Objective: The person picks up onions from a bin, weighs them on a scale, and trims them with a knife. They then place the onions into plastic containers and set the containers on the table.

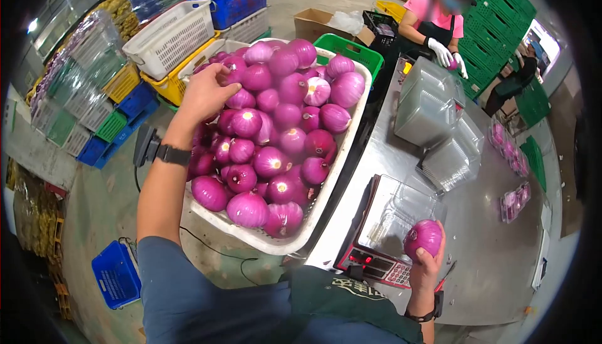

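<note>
A white plastic crate (263,242) heaped with purple onions (248,122) stands in front of me. At the heap's far left, my left hand (209,89) reaches over the onions, thumb and fingers apart, its fingertips close to or touching them. My right hand (430,259) is closed round a single purple onion (423,240), held at the near right corner of a red digital scale (370,262). On the scale's platform lies a clear plastic clamshell box (401,209).
Stacks of clear plastic boxes (426,105) stand on the metal table (480,262), with packed onion boxes (508,146) at right. Across the table a co-worker in pink (433,24) wears white gloves. A blue basket (116,275) sits on the floor; crates line the left.
</note>
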{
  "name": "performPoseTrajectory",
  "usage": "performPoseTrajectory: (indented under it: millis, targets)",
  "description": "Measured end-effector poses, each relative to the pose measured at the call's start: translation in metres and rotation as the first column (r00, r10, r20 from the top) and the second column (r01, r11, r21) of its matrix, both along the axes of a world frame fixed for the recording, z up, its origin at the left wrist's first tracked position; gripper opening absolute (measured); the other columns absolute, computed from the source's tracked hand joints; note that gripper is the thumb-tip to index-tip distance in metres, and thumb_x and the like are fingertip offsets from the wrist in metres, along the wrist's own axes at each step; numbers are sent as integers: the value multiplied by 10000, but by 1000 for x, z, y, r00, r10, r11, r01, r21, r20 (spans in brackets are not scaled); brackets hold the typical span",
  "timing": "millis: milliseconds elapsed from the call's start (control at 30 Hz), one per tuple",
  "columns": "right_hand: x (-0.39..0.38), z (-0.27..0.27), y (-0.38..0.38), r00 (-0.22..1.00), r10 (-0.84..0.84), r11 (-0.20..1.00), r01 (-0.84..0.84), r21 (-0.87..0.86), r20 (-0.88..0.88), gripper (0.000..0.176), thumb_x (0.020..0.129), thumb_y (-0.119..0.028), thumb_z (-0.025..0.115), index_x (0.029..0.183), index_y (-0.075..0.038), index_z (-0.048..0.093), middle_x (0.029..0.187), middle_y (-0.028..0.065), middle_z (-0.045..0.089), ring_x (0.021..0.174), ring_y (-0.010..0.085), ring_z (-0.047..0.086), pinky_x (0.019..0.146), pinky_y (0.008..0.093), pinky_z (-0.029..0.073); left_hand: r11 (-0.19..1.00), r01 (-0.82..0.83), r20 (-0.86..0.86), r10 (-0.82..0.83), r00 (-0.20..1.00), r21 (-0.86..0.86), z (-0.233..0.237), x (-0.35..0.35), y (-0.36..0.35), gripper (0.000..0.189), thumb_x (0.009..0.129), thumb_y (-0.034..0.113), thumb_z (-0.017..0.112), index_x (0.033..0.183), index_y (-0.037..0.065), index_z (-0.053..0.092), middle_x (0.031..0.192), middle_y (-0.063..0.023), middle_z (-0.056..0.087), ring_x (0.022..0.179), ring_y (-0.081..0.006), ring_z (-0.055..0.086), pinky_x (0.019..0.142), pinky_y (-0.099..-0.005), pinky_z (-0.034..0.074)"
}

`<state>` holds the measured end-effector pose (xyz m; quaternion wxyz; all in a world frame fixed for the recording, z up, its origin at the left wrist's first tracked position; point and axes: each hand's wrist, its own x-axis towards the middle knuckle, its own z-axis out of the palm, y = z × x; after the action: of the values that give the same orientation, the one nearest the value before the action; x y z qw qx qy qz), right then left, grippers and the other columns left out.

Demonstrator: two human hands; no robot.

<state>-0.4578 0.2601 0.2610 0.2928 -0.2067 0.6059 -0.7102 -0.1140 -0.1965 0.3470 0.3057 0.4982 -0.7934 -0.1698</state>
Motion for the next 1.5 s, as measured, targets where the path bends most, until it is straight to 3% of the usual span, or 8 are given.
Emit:
performPoseTrajectory:
  millis: [600,700,733,800,867,1033,1300,1500]
  targets:
    - [-9,-9,8,992,-94,996,94,-5,86,949,666,-122,795,1526,-81,397,1304,146,568,1138,292,627,1021,417,519,974,-57,354,134,926,-218,-40,-63,-38,714,710,486,871,1178,-14,670,1142,-234,670,1086,-415,654,925,-491,546]
    - [-15,-13,11,995,-79,996,81,-26,59,944,668,-139,796,1523,-78,400,1298,147,571,1132,294,630,1012,414,525,965,-125,161,164,973,-232,-35,-55,-32,725,754,540,814,1178,-32,679,1059,-248,713,1008,-417,686,922,-489,544]
    - [-17,-14,12,995,-80,996,82,-31,67,944,668,-139,796,1523,-78,400,1298,147,571,1132,294,630,1012,414,525,997,-13,-207,27,978,70,-31,-50,-28,699,798,533,770,1191,-37,670,1045,-228,726,991,-391,705,857,-462,567]
    - [-23,-16,16,993,-68,996,73,-55,92,932,678,-161,789,1523,-84,405,1300,148,574,1127,294,633,983,414,546,782,468,-829,108,549,412,-25,-37,-13,656,887,520,682,1217,-46,651,1017,-190,750,959,-338,742,728,-409,615]
    - [-28,-18,18,992,-73,995,79,-63,103,924,689,-194,784,1525,-80,409,1295,145,582,1119,290,638,946,415,563,619,739,-962,121,244,266,-10,-30,23,552,943,378,579,1254,-77,604,1069,-222,729,981,-396,734,755,-441,648]
    - [-37,-19,26,990,-57,997,65,-52,132,901,714,-230,772,1527,-80,413,1317,131,585,1125,289,641,910,412,578,447,891,-996,70,51,77,7,-49,131,719,875,249,651,1471,-69,405,1356,-305,580,1138,-448,666,969,-527,594]
    - [-64,-21,41,998,52,997,-50,-56,47,994,660,-101,859,1532,-89,383,1332,142,550,1173,263,617,1036,377,513,497,788,-868,-128,480,363,-37,-144,292,754,688,6,911,1340,102,545,1256,-50,585,1187,-185,605,1027,-352,519]
    - [-79,-30,39,971,116,993,-109,43,-211,985,642,-58,849,1516,-69,395,1336,114,541,1176,232,608,1033,355,508,713,646,-414,-519,748,273,-90,-239,348,724,676,198,921,1298,66,575,1237,-157,617,1120,-327,647,987,-418,543]
